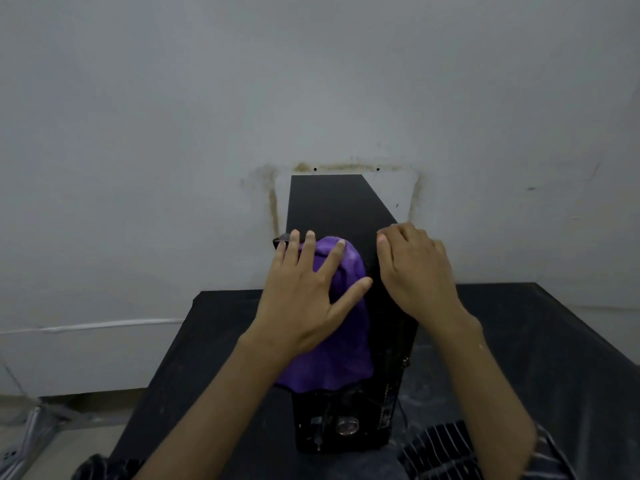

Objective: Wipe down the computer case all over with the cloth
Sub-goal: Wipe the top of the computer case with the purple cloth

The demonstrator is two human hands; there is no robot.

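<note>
**A:** While the left hand (304, 292) presses flat on the purple cloth (341, 327), how much of the computer case (332, 206) would you call wiped?

**B:** Hard to say. The case stands upright on the black table (554, 341), close to the wall (311, 81), and we look down on its top panel. The cloth covers the near half of that panel and hangs a little over the near edge. My guess is the job is in its top-panel stage, with the far half of the top yet to be covered.

**A:** And the fingers?

**B:** The left hand's fingers are spread wide, palm down, pinning the cloth to the panel, not pinching it. The right hand (415, 271) rests on the right edge of the top with its fingers together and curled slightly over the rim. It holds nothing; I read it as steadying the case.

**A:** Anything visibly clean or dirty?

**B:** The panel is matt black and the light is dim, so I cannot tell dust from wiped surface. That is my 1 real doubt.

**A:** What is left, then?

**B:** Judging from the task, most of it: the 2 side panels, the near face with its ports and fittings below the cloth, and the face towards the wall. The table around the base looks dusty, which could dirty the cloth if it drags there.
</note>
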